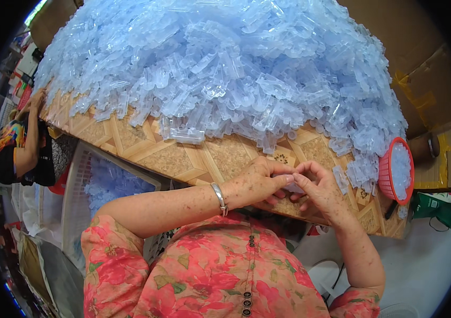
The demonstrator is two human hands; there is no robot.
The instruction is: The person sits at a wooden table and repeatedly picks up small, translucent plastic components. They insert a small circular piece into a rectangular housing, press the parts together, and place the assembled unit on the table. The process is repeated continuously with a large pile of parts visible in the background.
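Close to the near edge of the table (146, 151), my two hands meet over a small clear plastic piece (292, 186). My left hand (249, 184), with a silver bangle at its wrist, pinches it between thumb and fingers. From the other side my right hand (322, 192) grips the same piece, thumb against it. The fingers cover most of it, so its full shape is hidden. Just beyond my hands rises a large heap of clear, bluish plastic pieces (215, 69), flat and elongated. A few loose ones (183, 133) lie at its near edge.
At the right table end a red basket (386, 177) holds similar pieces, with a dark slim object (390, 209) nearby. A white basket (72, 196) of pieces stands below left. Another person's hand (38, 99) touches the far left. Cardboard (421, 69) and a green bag (440, 213) are right.
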